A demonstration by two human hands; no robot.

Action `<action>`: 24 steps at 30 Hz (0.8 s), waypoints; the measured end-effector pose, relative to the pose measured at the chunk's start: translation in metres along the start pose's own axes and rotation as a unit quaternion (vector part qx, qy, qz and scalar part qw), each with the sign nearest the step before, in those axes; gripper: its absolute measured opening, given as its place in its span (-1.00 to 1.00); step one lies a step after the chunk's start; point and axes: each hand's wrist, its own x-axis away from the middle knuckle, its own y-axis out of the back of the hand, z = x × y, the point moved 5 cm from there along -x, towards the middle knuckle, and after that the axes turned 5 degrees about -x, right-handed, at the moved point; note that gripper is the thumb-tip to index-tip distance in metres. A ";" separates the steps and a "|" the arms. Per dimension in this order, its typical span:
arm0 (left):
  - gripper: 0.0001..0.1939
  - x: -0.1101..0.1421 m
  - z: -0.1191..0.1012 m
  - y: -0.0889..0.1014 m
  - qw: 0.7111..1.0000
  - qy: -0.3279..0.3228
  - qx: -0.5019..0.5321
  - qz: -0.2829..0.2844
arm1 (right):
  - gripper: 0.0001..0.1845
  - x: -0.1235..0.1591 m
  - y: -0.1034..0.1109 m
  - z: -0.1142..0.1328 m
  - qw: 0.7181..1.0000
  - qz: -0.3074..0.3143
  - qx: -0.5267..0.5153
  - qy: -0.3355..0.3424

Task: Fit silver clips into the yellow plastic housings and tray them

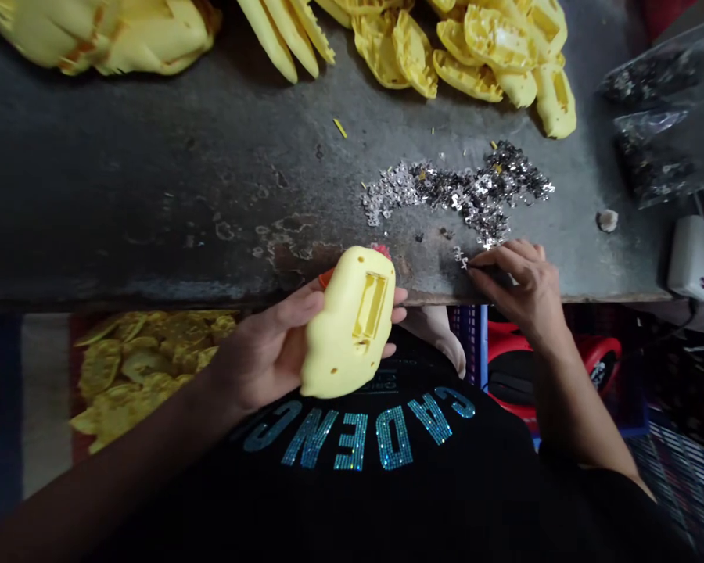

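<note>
My left hand (275, 344) cradles a yellow plastic toy housing (343, 328), fingers behind it and thumb at its left edge. An open rectangular battery compartment and several small screw holes face up at me. Something orange-red shows at the housing's upper left, and a bit of pink lies behind its top. My right hand (519, 285) is at the bench's front edge, thumb and forefinger pinched together at a small shiny metal piece (463, 263). Just beyond the fingertips spreads a pile of small metal pieces (484, 188), silver and dark.
Yellow plastic shells (498, 47) are heaped at the back of the grey bench (152, 195). Clear bags (651, 148) of small dark parts and a white plastic box (693, 258) with a cable lie right. Below stand more yellow shells (146, 360) and a blue crate (474, 336).
</note>
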 end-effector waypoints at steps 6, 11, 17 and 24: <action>-0.34 -0.012 0.008 0.008 0.998 0.029 0.016 -0.049 | -0.89 0.009 -0.011 0.000 0.999 -0.037 0.021 -0.003; -0.24 -0.016 0.014 0.000 0.996 0.059 0.059 -0.041 | -0.96 0.009 -0.005 0.018 0.993 -0.066 -0.096 0.014; 0.07 -0.023 0.023 -0.012 0.995 0.061 0.083 0.006 | -0.74 -0.014 0.008 0.070 0.955 -0.088 -0.257 0.116; -0.13 -0.020 0.025 -0.015 0.996 0.046 0.063 0.041 | -0.83 -0.027 0.007 0.092 0.970 -0.054 -0.150 0.182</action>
